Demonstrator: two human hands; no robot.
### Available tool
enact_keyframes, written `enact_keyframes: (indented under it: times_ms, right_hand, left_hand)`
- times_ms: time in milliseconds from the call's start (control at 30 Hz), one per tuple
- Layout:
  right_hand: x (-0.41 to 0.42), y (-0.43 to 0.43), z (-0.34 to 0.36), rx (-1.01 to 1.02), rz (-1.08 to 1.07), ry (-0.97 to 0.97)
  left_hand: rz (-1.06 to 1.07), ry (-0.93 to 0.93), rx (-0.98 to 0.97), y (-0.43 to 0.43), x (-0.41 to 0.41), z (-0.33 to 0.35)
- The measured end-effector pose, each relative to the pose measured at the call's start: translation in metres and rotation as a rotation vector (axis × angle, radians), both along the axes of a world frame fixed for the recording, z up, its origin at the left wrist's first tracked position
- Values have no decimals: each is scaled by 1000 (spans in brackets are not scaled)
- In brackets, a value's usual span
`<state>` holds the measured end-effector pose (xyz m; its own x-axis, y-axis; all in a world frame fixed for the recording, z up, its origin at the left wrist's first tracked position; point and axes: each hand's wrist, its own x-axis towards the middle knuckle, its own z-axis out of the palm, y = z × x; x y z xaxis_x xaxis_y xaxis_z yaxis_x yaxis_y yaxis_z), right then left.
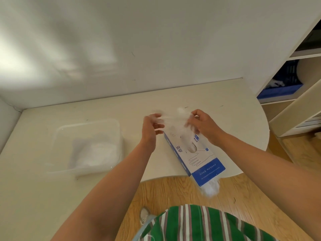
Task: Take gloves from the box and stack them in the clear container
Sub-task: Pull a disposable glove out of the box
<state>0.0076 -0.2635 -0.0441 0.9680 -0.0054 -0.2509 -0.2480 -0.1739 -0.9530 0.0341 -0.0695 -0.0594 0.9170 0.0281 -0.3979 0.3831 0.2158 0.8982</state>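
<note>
A long blue-white cardboard box (199, 159) lies on the pale bench (52, 197), beside a clear plastic container (119, 136) holding a soft white pile (94, 153). Above the box, left grip (152, 129) and right grip (202, 126) pinch a thin, filmy glove (173, 119), perhaps crumpled.

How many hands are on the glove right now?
2. The left hand pinches one end of the clear glove; the right hand pinches the other, above the glove box.

On the cream bench (43, 188), the clear rectangular plastic container (64, 136) is placed left; the blue-and-white cardboard glove box (196, 159) is laid right, overhanging the near edge.
</note>
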Motion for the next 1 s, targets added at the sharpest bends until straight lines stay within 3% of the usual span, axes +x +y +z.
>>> enact_keyframes:
  times_ms: [100,167,300,400,467,567,867,1000]
  right_hand:
    - [-1,7,3,-9,70,-12]
    - [0,14,5,-42,121,-18]
    - [6,34,5,-167,210,-27]
    - [10,50,6,-192,242,-62]
    - [13,60,6,-185,228,-70]
    - [17,74,6,-118,171,-2]
    - [38,109,6,72,265,429]
    - [50,136,6,250,228,326]
  left_hand:
    - [86,31,-165,15,5,16]
    - [-44,100,-145,23,8,21]
    - [-428,140,327,32,4,33]
    - [-542,88,500,42,2,25]
    - [-505,16,477,52,1,21]
    - [-455,-58,288,68,3,23]
    - [-532,-108,49,130,4,30]
    - [-545,-85,7,162,6,29]
